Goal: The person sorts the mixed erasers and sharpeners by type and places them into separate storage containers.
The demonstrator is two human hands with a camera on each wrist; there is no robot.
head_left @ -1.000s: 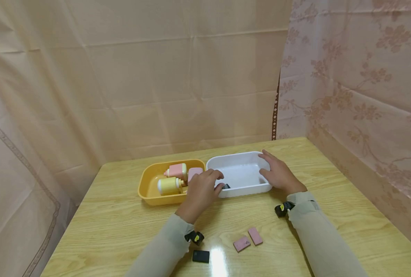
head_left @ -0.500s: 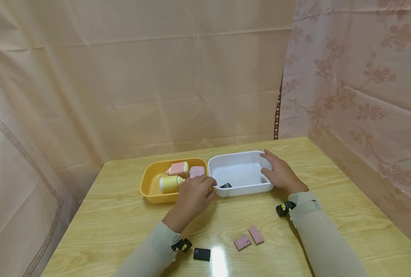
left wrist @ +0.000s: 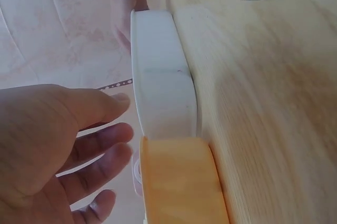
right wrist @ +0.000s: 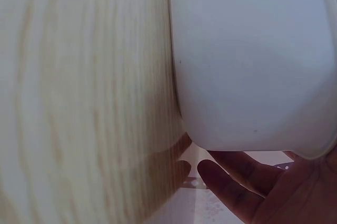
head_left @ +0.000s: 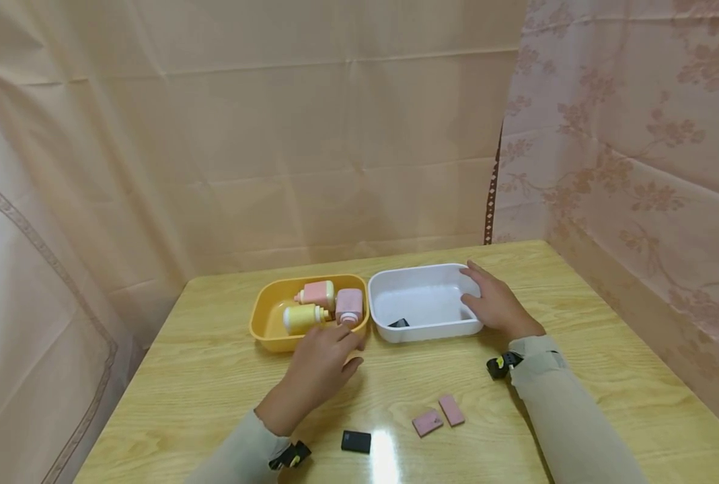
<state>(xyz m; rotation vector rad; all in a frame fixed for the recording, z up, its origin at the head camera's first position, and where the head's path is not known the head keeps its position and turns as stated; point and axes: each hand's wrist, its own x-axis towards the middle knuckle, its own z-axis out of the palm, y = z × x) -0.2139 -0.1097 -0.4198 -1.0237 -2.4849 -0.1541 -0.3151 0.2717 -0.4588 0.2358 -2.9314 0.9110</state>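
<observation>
The left hand [head_left: 319,363] hovers over the tabletop [head_left: 214,376] just in front of the yellow tub [head_left: 268,323], fingers loosely spread and holding nothing; the left wrist view confirms the relaxed, empty palm [left wrist: 47,145] beside the tub's smooth orange wall [left wrist: 179,182]. The right hand [head_left: 495,306] rests against the right end of the white tub [head_left: 426,329], fingers lying along its rim; the right wrist view shows only the glossy rounded plastic wall [right wrist: 253,60] with fingertips [right wrist: 231,182] behind it. Only the head view shows inside: a small black piece [head_left: 398,323] in the white tub, and pastel bottles [head_left: 311,306] lying in the yellow one. On the wood-grain tabletop nearer the person lie two flat pink tiles [head_left: 438,417] and a black tile [head_left: 356,441].
</observation>
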